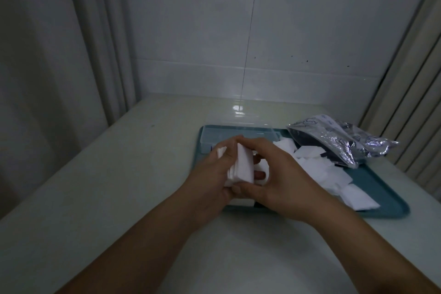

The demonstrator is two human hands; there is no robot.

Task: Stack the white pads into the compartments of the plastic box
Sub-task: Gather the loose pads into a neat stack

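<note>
a pale table [114, 198] fills the lower view, set against a tiled wall [262, 31] with curtains at both sides. on the table lies a teal tray [381, 200]. at the tray's far left stands the clear plastic box [214, 136], its transparent lid raised behind it; the hands hide most of its compartments, so what lies in them cannot be told. a crinkled silvery bag [338, 143] rests on the tray's far right corner. loose white pads [334, 174] lie scattered over the tray's right half, between the bag and the near rim. the two hands meet over the box: the left hand [210, 179] and right hand [269, 174] together clasp a stack of pads [241, 167], held on edge, fingers curled round it from both sides.
</note>
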